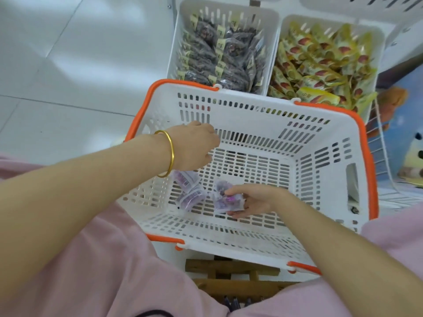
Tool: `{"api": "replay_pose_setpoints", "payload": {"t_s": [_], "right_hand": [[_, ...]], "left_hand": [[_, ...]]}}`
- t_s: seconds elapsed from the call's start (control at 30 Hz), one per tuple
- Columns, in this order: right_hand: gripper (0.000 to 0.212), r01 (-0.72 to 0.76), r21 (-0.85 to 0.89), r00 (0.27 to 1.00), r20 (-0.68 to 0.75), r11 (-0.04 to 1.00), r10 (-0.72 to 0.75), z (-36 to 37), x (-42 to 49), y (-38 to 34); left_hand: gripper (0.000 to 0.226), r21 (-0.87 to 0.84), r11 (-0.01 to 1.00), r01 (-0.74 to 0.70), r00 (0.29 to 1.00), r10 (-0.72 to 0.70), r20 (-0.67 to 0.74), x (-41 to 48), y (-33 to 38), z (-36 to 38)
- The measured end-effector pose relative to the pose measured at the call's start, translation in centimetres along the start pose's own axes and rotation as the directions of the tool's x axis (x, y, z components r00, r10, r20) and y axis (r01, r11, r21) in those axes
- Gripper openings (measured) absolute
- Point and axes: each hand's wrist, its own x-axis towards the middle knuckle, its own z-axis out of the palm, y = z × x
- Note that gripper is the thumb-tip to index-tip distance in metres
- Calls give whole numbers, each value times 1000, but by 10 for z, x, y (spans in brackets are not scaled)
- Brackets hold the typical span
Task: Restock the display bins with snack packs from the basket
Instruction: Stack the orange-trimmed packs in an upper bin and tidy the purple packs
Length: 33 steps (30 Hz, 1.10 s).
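Observation:
A white basket with an orange rim [263, 124] sits in front of me on a wooden stool. On its floor lie a few purple snack packs [190, 195]. My right hand [251, 202] reaches in from the right and grips one purple pack [225, 200] between thumb and fingers. My left hand [194, 147], with a gold bangle on the wrist, hovers over the basket's left side with fingers curled downward; whether it holds anything is hidden. Beyond the basket stand two white display bins: the left bin [180, 26] holds dark purple packs, the right bin [380, 46] yellow packs.
A wooden stool [231, 268] shows under the basket's near edge. White floor tiles [68, 65] spread to the left. A wire rack with plush toys [393, 106] stands at the right. My pink-clothed knees flank the basket. Another white bin edge [366, 3] is at top right.

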Motion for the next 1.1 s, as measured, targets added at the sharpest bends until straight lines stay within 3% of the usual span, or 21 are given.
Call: {"api": "replay_pose_setpoints", "payload": {"t_s": [0.07, 0.17, 0.23, 0.3, 0.37, 0.43, 0.57, 0.63, 0.7, 0.73, 0.8, 0.87, 0.9, 0.93, 1.0, 1.1], "right_hand": [[35, 112, 87, 992, 42, 990, -116, -18, -33, -15], [60, 284, 212, 939, 134, 935, -316, -33, -85, -39], [69, 370, 273, 886, 184, 888, -425, -37, -115, -50], [64, 436, 309, 835, 212, 845, -508, -38, -141, -59], [61, 493, 271, 804, 220, 827, -552, -40, -163, -66], [63, 531, 199, 798, 208, 824, -565, -44, -183, -75], [69, 556, 73, 816, 140, 828, -561, -43, -217, -98], [70, 584, -121, 812, 110, 803, -574, -42, -226, -106], [68, 583, -271, 797, 11, 766, -603, -43, -229, -110], [56, 587, -270, 782, -55, 763, -621, -45, -229, -113], [8, 632, -131, 746, -164, 764, -645, -49, -226, -118], [15, 676, 70, 725, -241, 734, -645, -53, -222, -123], [5, 680, 156, 729, -257, 717, -635, -54, -220, -125], [14, 676, 205, 733, -288, 707, -617, -53, -218, -127], [33, 666, 252, 743, -303, 702, -596, -53, -214, -129], [26, 680, 226, 729, -316, 698, -607, -52, -214, -132]], "left_hand": [[49, -61, 998, 5, 1000, -5, 6, 9, 5, -8], [69, -229, 973, 2, 1000, 3, 21, 19, 18, -20], [76, -376, 925, -57, 997, 37, -60, 24, 30, -28], [63, -532, 832, -157, 977, 50, -209, 27, 42, -41], [54, -606, 758, -239, 947, 46, -317, 30, 48, -54], [47, -616, 745, -254, 942, 46, -332, 33, 47, -67], [32, -671, 721, -170, 973, 14, -232, 40, 39, -88], [36, -732, 668, -136, 988, 33, -154, 41, 39, -95], [38, -794, 599, -105, 994, 50, -94, 42, 37, -98], [36, -829, 553, -85, 996, 53, -67, 43, 37, -98], [32, -901, 434, -24, 999, 36, -9, 46, 33, -98], [25, -960, 278, 13, 1000, -2, 13, 47, 30, -101], [22, -980, 198, 20, 1000, -17, 17, 48, 29, -103], [20, -991, 130, 22, 999, -35, 17, 49, 28, -105], [22, -999, 49, 16, 997, -78, 12, 50, 28, -107], [23, -999, -39, -14, 992, -128, -9, 54, 29, -106]]}}
